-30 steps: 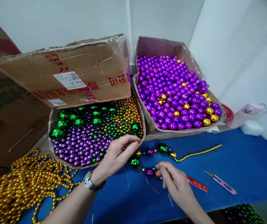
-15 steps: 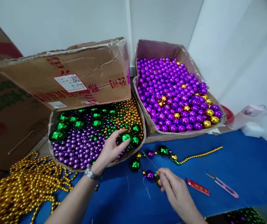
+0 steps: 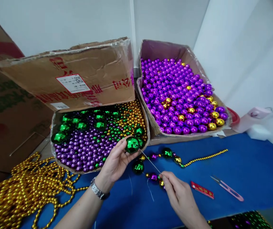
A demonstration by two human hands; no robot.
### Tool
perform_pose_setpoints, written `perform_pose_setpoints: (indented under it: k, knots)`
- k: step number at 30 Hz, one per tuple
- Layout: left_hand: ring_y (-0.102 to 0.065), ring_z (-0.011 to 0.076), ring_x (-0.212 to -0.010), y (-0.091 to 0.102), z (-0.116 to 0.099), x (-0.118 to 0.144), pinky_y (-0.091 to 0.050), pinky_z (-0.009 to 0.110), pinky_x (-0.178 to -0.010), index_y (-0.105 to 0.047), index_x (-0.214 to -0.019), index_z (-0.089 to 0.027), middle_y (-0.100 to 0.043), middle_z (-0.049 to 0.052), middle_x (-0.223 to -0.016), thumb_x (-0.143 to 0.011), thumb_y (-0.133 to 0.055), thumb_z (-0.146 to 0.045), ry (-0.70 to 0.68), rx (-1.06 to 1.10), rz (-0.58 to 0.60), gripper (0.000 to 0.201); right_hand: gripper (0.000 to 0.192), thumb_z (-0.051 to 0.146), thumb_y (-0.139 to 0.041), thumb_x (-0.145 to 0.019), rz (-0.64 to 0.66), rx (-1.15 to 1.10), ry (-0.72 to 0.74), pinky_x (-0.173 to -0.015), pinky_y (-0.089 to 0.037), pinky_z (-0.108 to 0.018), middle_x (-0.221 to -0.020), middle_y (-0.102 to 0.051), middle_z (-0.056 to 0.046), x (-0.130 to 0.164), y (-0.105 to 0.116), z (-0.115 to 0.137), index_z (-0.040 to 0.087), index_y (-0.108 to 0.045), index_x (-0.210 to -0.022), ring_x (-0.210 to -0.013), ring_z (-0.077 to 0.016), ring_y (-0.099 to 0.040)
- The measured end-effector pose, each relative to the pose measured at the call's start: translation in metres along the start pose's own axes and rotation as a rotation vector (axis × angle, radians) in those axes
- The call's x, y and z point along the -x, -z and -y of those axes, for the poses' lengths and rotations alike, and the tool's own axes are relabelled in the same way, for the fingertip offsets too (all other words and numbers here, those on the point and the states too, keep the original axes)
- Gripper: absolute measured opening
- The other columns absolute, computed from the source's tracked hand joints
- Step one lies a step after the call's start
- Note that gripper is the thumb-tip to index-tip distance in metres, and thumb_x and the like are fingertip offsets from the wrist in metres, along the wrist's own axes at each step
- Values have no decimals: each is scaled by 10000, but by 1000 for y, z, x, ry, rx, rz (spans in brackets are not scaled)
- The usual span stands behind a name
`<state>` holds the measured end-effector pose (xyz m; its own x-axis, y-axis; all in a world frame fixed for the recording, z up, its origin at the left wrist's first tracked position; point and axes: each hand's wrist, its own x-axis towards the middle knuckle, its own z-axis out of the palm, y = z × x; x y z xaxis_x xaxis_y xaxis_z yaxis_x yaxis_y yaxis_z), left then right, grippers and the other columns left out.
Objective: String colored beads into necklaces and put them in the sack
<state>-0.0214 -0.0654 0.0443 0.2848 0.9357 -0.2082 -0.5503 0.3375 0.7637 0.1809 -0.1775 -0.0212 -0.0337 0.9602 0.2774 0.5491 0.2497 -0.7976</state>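
Observation:
A large shiny green bead [image 3: 132, 145] is pinched in my left hand [image 3: 115, 162], over the near rim of the box of mixed beads [image 3: 84, 143]. My right hand [image 3: 178, 190] is closed on a long thin needle [image 3: 151, 161], whose tip reaches up to the green bead. Whether the tip is inside the bead's hole I cannot tell. Beyond my right hand lies a partly strung bead garland [image 3: 167, 153] of green, purple and gold beads, ending in a gold bead chain [image 3: 206, 158]. A loose white thread [image 3: 150, 190] lies on the blue cloth.
A box of purple and gold beads [image 3: 174, 95] stands at the back right. Gold bead strands [image 3: 14, 194] are heaped at the left. Pink thread snips [image 3: 229, 190] and a red packet [image 3: 202, 190] lie on the blue cloth [image 3: 258, 171] at the right.
My left hand has taken hold of a large green bead in the box and drawn it towards me, to the needle's tip. My right hand stays nearly in place.

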Motion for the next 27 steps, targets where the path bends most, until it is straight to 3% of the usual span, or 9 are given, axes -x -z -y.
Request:
perform_pose_setpoints:
  k: [6, 10, 14, 17, 27]
  knots:
    - [-620, 213, -976, 2, -4, 3, -477, 466, -923, -522, -1192, -232, -640, 59, -1054, -872, -552, -231, -29, -64, 58, 322, 181, 274, -375, -962, -25, -6, -79, -606, -428, -204, -827, -644, 15, 0, 8, 0, 258, -553, -992, -690, -125, -614]
    - [-605, 221, -1003, 1, -3, 5, -477, 471, -921, -510, -1232, -237, -647, 57, -1028, -880, -520, -228, -3, -42, 72, 352, 182, 258, -372, -960, -6, -13, -24, -631, -423, -215, -823, -632, 14, 5, 4, -1, 252, -550, -999, -701, -126, -604]
    - [-609, 254, -1016, 0, 1, 2, -472, 483, -929, -612, -1011, -185, -664, 58, -1015, -836, -567, -197, 31, 59, 39, 181, 197, 241, -358, -962, 12, -3, -15, -567, -403, -215, -771, -621, 21, 6, 0, 0, 251, -545, -1025, -611, -117, -574]
    - [-610, 294, -1028, -5, 4, 1, -438, 524, -960, -619, -877, -150, -682, 65, -968, -810, -597, -183, 43, 133, 7, 78, 202, 225, -360, -956, 8, 6, 19, -603, -433, -211, -818, -641, 0, 7, 0, 1, 234, -543, -1042, -657, -124, -603]
    - [-610, 314, -1048, -18, 11, 2, -489, 448, -942, -604, -985, -126, -666, 118, -1067, -829, -586, -220, 77, 224, -66, 183, 206, 192, -369, -945, -1, 39, 91, -645, -460, -215, -888, -674, -26, 9, -3, -4, 217, -547, -1046, -737, -139, -642]
